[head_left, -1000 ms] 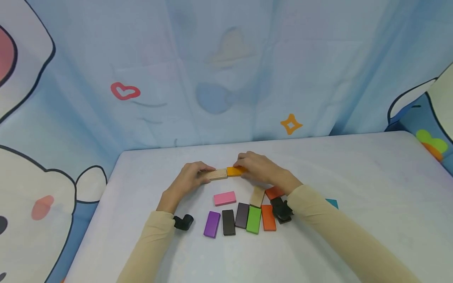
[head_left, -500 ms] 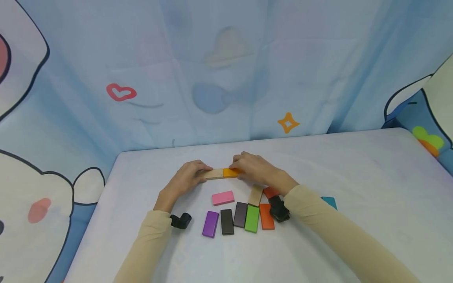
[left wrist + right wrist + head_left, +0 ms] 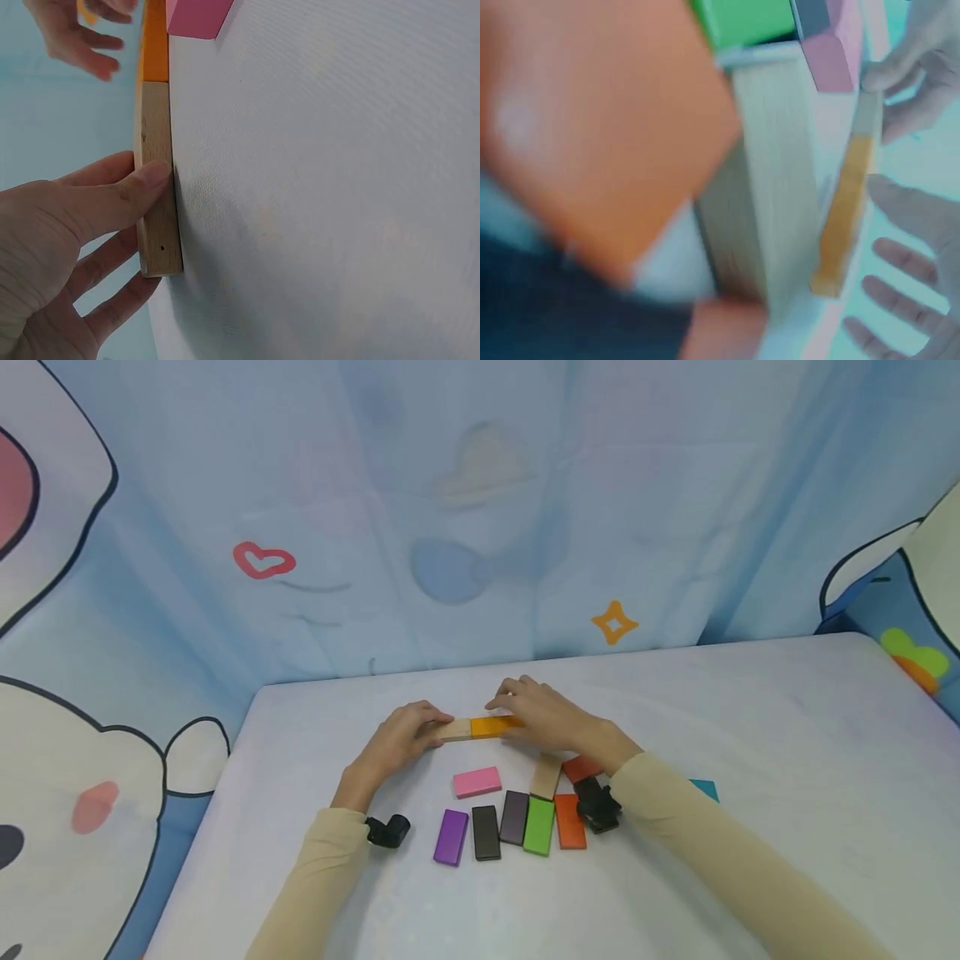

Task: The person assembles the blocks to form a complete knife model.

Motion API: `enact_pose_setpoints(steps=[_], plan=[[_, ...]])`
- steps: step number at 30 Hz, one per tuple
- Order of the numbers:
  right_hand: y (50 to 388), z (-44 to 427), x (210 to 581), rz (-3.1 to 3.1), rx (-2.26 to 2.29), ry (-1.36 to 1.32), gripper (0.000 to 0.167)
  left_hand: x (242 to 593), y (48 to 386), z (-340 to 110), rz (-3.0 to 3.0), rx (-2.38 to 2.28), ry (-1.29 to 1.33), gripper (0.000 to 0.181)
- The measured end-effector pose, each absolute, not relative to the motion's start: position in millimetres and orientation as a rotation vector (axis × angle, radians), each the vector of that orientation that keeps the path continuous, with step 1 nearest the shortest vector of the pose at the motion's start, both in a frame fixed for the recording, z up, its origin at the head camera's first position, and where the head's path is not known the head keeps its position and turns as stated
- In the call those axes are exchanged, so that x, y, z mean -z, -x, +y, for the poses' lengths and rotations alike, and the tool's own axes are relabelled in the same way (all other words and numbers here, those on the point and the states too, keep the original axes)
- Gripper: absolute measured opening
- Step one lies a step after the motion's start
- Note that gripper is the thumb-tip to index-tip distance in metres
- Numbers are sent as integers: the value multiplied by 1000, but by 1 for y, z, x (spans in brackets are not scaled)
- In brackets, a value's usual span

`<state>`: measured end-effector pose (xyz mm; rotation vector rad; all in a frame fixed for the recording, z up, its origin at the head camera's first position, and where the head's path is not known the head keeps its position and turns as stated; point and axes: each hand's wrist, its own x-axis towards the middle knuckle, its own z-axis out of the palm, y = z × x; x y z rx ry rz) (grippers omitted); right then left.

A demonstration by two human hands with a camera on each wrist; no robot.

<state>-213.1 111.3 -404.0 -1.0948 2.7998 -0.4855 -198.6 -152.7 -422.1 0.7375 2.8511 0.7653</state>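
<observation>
The right grip point(image 3: 551, 717) has loosened since the earlier frame, its fingers lifted and spread above the orange block point(image 3: 489, 727) (whether the thumb touches, I cannot tell). The left grip point(image 3: 397, 742) pinches the bare wooden block point(image 3: 160, 225), probably to steady it while both lie end to end on the white surface point(image 3: 780, 727).

Printed blue fabric point(image 3: 645, 510) hangs behind a white table point(image 3: 780, 727).
</observation>
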Motion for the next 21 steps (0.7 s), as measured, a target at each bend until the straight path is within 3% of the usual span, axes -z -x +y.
enact_pose_setpoints(steps=[12, 21], plan=[[179, 177, 374, 2661, 371, 1157, 35, 425, 195, -159, 2841, -884, -735, 30], [162, 197, 385, 2598, 386, 1142, 34, 421, 197, -161, 2827, -841, -759, 30]])
